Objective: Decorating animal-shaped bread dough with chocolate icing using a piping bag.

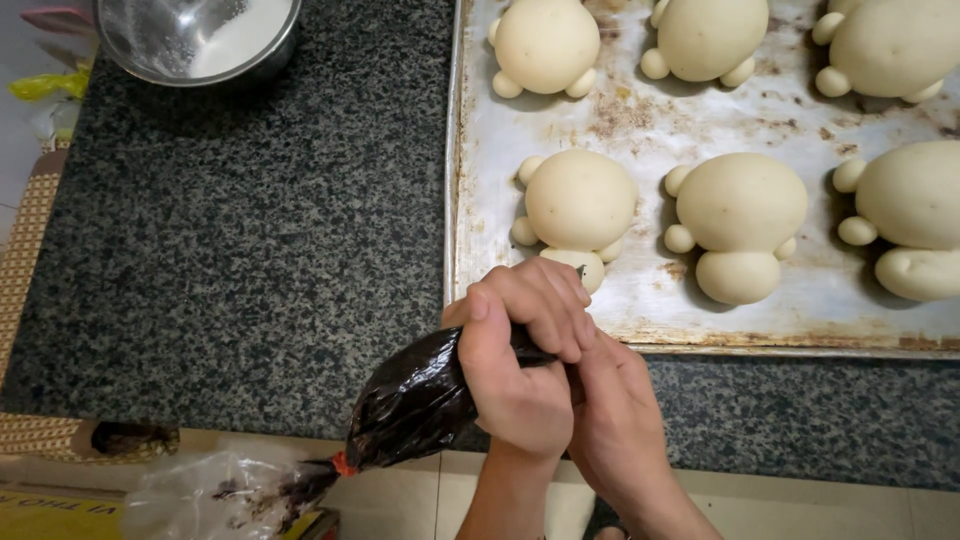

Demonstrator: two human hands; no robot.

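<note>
**Dark filling in a soft piping bag**

Left hand [525, 350] fingers wrap tightly around the piping bag [415, 400]; right hand [615, 420] curls beneath, grip hidden. Bag overhangs the counter [250, 250] edge beside a dough bun [578, 205]: pliable, likely slippery, best gripped near the tip.

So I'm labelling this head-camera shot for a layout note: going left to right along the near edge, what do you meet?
Clear plastic tail of the bag → red tie → dark filled piping bag → left hand gripping it → right hand close against the left one.
</note>
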